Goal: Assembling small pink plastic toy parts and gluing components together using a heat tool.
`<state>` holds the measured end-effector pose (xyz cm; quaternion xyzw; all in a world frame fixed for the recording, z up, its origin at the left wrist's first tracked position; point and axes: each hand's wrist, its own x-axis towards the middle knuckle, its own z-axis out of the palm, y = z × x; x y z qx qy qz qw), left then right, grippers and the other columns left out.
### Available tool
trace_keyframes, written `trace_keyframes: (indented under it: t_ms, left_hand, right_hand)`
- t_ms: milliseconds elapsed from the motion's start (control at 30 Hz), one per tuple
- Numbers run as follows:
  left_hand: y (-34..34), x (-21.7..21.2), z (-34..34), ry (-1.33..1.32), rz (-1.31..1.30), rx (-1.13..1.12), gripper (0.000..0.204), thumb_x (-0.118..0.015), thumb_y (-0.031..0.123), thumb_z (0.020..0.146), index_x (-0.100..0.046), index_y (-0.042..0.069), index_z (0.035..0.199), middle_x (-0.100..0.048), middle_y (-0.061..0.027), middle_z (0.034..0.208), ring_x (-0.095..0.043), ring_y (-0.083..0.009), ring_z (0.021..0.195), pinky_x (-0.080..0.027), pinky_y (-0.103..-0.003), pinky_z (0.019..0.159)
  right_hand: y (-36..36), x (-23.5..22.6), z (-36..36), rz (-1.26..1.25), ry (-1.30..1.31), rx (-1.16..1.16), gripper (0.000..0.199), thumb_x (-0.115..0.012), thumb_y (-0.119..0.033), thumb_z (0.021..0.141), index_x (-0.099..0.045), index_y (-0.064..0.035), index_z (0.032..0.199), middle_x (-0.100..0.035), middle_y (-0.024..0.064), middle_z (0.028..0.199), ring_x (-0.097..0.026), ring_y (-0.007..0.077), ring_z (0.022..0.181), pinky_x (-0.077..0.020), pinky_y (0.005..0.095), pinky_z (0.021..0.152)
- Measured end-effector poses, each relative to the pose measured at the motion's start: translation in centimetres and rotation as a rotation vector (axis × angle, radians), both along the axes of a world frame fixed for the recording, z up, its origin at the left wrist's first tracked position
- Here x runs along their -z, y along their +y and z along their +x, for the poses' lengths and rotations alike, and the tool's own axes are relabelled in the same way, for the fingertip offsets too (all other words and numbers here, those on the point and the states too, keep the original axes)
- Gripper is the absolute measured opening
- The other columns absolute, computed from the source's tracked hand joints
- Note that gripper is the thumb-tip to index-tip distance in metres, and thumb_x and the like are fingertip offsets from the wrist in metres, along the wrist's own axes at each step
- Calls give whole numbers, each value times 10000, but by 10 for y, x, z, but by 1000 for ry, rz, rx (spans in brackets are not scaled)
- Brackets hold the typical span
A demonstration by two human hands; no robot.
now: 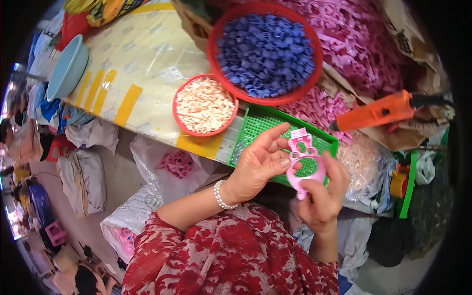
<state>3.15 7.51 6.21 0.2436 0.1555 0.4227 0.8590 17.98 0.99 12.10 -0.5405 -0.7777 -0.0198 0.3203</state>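
Note:
A pink plastic piece (306,167), shaped like a toy watch case with a round opening and a short holed strap, is held up in front of me. My right hand (322,194) grips its round part between thumb and fingers at the lower right edge. On the piece's left side is my left hand (263,160), wearing a pearl-like bracelet (221,195). Its index finger stretches out, while the thumb and other fingers close at the piece's edge. Beneath both hands lies a green perforated tray (260,118).
Beyond the tray stand a red basin (212,56) of blue parts and a smaller red bowl (176,110) of pale pieces. An orange glue gun (376,112) lies at right, beside heaped pink parts (354,44). A light-blue basin (69,69) tilts at the table's left edge.

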Motion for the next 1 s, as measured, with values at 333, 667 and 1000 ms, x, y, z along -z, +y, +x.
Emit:
trace_keyframes:
  t_ms: [333,667,1000]
  left_hand:
    - [24,11,-24,5,-62,-18,452,-533,125,910,-401,18,1329,-578,-94,1050,-630,-162,894,-537,-299,780]
    - [44,11,-41,46,-29,588,695,-268,554,963,-334,0,1378,-617,-165,986,-654,-213,683,-547,-302,573]
    - [41,23,-48,-153,-282,272,558,-321,340,937,-342,-34,1350,-568,-247,1108,-636,-267,661,-540,-334,575]
  right_hand:
    - [25,24,-8,-178,303,-17,146,-697,-42,750,-610,6,858,-650,153,918,-635,271,802,-491,312,724]
    - [58,9,1,-157,-47,-203,162,-679,-63,624,-664,-50,785,-437,260,1321,-463,401,1181,-403,448,969]
    - [94,20,5,-294,345,-149,282,-603,89,713,-633,12,982,-613,184,1068,-625,276,902,-505,326,749]
